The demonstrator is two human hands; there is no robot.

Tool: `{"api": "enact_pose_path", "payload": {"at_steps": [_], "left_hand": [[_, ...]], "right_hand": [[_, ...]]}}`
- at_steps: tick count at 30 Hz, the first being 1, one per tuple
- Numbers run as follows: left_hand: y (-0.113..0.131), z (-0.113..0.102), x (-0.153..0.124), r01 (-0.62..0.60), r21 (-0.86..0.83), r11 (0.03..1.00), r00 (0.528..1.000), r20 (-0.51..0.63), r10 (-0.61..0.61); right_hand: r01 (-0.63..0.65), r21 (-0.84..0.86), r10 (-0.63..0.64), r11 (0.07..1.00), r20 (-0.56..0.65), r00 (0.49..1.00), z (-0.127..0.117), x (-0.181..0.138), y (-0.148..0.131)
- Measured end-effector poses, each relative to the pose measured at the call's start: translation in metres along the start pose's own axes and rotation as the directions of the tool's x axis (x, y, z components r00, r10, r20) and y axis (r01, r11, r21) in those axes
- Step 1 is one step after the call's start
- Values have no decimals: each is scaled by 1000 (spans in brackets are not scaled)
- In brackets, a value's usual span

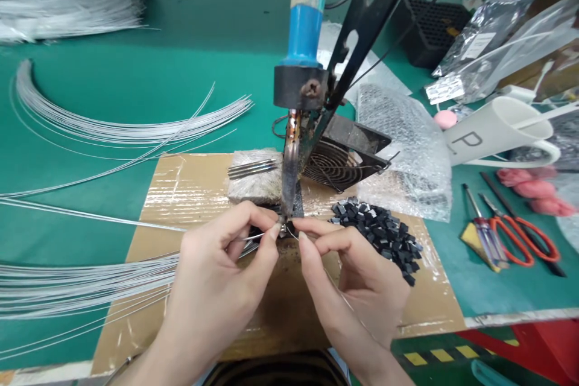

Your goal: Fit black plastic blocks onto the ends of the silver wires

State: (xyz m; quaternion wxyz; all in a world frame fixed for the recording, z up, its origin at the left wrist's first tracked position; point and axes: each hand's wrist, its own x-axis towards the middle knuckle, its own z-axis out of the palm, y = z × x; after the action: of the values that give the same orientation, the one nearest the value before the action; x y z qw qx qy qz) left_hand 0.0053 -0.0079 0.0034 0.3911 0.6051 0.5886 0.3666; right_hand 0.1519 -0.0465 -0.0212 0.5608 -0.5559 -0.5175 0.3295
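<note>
A blue-handled soldering iron point(304, 36) is clamped upright with its dark tip point(288, 193) pointing down between my hands. My left hand point(221, 277) pinches a thin grey wire point(145, 222), its end right under the tip. Between thumb and forefinger my right hand point(357, 271) holds a fine strand of solder wire point(347, 303), which trails down along the palm and reaches toward the tip. A small metal part point(283, 229) sits at the fingertips; its details are too small to make out. Brown cardboard point(181, 187) lies underneath.
Small black pieces point(380, 235) are heaped right of the tip. A black fan point(339, 160) stands behind it. Grey wire bundles point(136, 126) spread across the left. Bubble wrap point(402, 151), a white mug point(495, 129), a screwdriver point(486, 232) and orange-handled scissors point(538, 238) lie right.
</note>
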Motion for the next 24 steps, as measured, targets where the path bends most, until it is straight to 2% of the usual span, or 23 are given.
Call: {"api": "enact_pose_path", "payload": {"at_steps": [5, 7, 9, 11, 13, 14, 15, 17, 20, 24], "left_hand": [[-2, -1, -1, -43, 48, 998, 999, 1, 43], [-4, -1, -3, -94, 133, 987, 995, 2, 95], [-6, -2, -8, -189, 271, 944, 978, -31, 205], [-11, -3, -15, -322, 438, 839, 918, -72, 390], [-19, -5, -22, -425, 580, 695, 814, -90, 573], [-25, -7, -25, -451, 623, 639, 767, -96, 635], [-31, -8, -27, -457, 644, 614, 741, -106, 663], [-44, -10, -30, -434, 626, 648, 750, -148, 645], [-57, -10, -30, -391, 579, 715, 804, -162, 571], [-57, -17, -27, -336, 565, 753, 853, -156, 498]], "right_hand": [[3, 17, -3, 1000, 8, 1000, 0, 0, 0], [-10, 18, 10, 1000, 24, 1000, -1, 0, 1], [-30, 13, 30, 999, 16, 999, -4, 1, 1], [-56, 7, 56, 998, -36, 998, -7, 2, 2], [-81, -6, 80, 997, -122, 989, -13, 3, 5], [-98, -17, 94, 995, -170, 981, -17, 4, 7], [-111, -31, 102, 993, -215, 971, -22, 4, 9], [-136, -55, 115, 989, -292, 950, -33, 3, 15], [-146, -80, 113, 986, -326, 938, -49, 1, 23], [-155, -124, 89, 980, -425, 901, -63, -4, 26]]}}
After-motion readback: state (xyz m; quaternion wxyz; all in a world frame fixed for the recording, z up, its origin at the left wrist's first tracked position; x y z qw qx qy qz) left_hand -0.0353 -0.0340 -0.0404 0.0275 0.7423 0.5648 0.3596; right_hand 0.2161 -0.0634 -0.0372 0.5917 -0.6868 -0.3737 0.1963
